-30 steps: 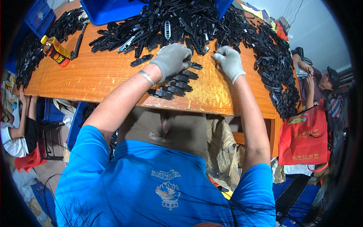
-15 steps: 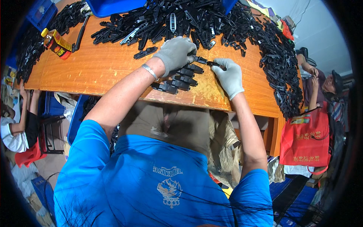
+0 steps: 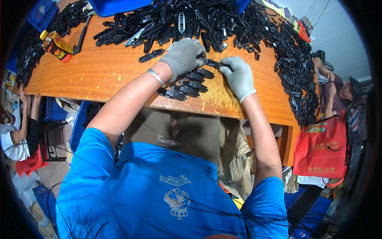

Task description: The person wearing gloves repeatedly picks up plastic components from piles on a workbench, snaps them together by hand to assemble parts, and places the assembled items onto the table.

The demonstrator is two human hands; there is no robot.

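Observation:
My left hand, in a grey glove, is closed on one end of a slim black plastic part. At the other end, my right hand, gloved the same way, pinches with thumb and forefinger. Its fingertips hide whatever small piece lies between them. Just below my left hand, several thicker black plastic parts lie side by side near the table's front edge. A single black part rests left of my left hand. Beyond both hands spreads a heap of loose black parts.
The worn wooden table carries another band of black parts along its right side. At left stand a yellow-capped bottle and a dark long-handled tool. A blue bin is behind. A red bag hangs at right; other people sit both sides.
My right hand has shifted slightly left and up, bringing its fingertips against the end of the black part. My left hand has barely moved and keeps its grip.

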